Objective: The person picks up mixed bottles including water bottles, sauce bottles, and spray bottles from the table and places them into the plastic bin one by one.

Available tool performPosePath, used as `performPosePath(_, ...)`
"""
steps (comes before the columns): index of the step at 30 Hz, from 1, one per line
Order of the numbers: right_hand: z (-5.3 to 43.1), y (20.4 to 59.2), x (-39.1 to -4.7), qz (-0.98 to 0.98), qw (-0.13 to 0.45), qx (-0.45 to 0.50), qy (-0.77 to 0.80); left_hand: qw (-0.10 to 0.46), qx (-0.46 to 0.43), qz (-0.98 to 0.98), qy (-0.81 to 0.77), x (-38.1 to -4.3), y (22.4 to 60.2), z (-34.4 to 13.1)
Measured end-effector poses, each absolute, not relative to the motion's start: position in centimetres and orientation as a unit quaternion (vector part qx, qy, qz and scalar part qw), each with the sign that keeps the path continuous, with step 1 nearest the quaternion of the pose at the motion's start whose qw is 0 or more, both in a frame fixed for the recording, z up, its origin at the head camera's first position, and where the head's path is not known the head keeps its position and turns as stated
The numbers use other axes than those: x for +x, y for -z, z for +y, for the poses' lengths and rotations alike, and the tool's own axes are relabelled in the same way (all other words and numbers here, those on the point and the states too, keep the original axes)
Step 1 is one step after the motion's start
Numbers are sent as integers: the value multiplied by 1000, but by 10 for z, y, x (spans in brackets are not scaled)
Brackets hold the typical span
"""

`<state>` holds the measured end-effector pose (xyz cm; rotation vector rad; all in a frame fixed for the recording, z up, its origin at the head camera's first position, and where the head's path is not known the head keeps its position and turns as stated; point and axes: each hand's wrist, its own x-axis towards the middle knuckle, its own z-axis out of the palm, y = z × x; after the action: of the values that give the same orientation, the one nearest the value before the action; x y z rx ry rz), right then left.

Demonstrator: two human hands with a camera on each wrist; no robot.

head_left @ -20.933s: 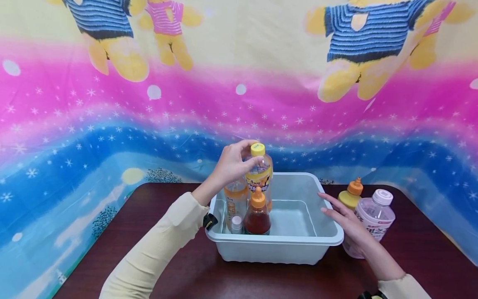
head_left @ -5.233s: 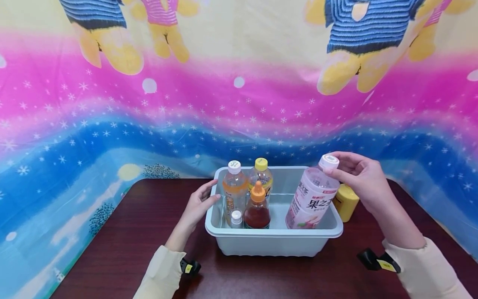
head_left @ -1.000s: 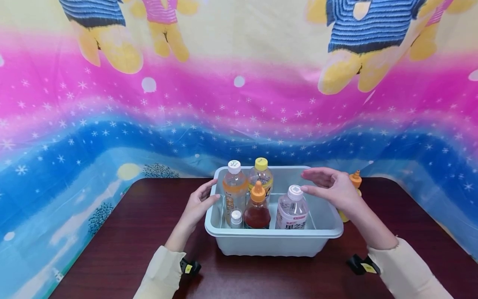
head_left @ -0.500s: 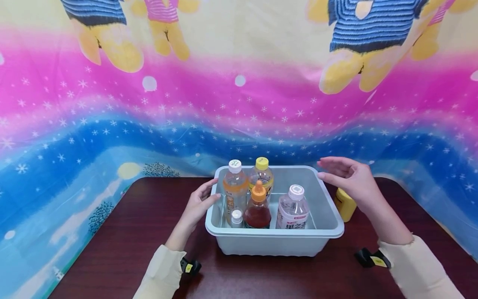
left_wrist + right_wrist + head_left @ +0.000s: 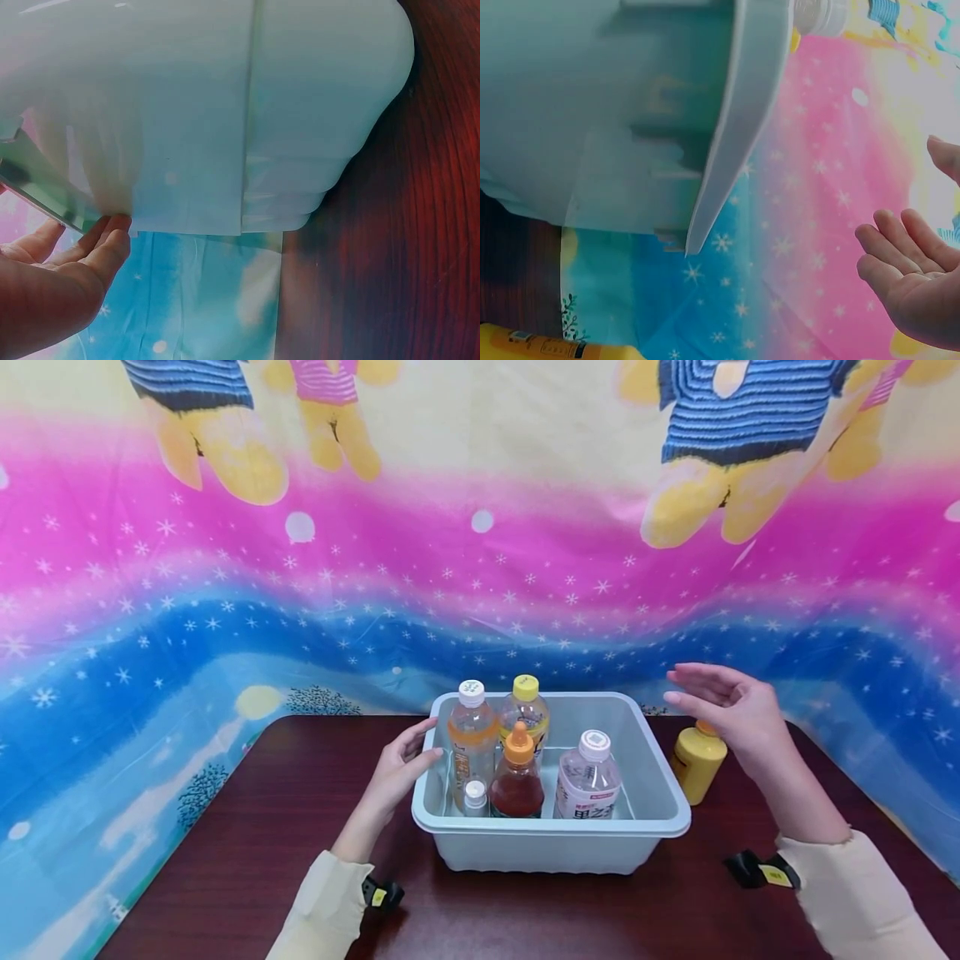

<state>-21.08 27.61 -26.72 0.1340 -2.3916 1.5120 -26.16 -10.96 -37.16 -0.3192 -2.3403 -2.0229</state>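
Observation:
A pale grey-blue plastic tub (image 5: 551, 828) stands on the table with several bottles upright inside. My left hand (image 5: 393, 770) touches its left rim, thumb and fingers extended. Its fingertips meet the tub's edge in the left wrist view. My right hand (image 5: 738, 717) hovers beyond the right side, fingers loosely spread, holding nothing. Just below and behind it stands a yellow squeeze bottle (image 5: 699, 767), its orange top mostly hidden by the hand. A pink-labelled drink bottle (image 5: 588, 781) stands inside the tub, right of a dark bottle (image 5: 516, 792) with an orange nozzle cap.
Also in the tub are a white-capped drink bottle (image 5: 472, 731), a yellow-capped bottle (image 5: 525, 710) and a small white-capped bottle (image 5: 475, 797). A dark red wooden table (image 5: 300, 810) carries everything. A printed cloth (image 5: 420, 577) hangs behind it.
Over the earlier frames, the pink-labelled bottle went from the table into the tub and was let go. My right hand has since drawn away rightward and up. The left hand stays at the rim.

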Motion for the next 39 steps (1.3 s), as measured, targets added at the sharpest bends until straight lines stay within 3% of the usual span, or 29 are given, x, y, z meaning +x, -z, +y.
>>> performPosePath(39,334,293,-226,-820,203,-61,-532,18,-107,-749,654,-262,373,-110)
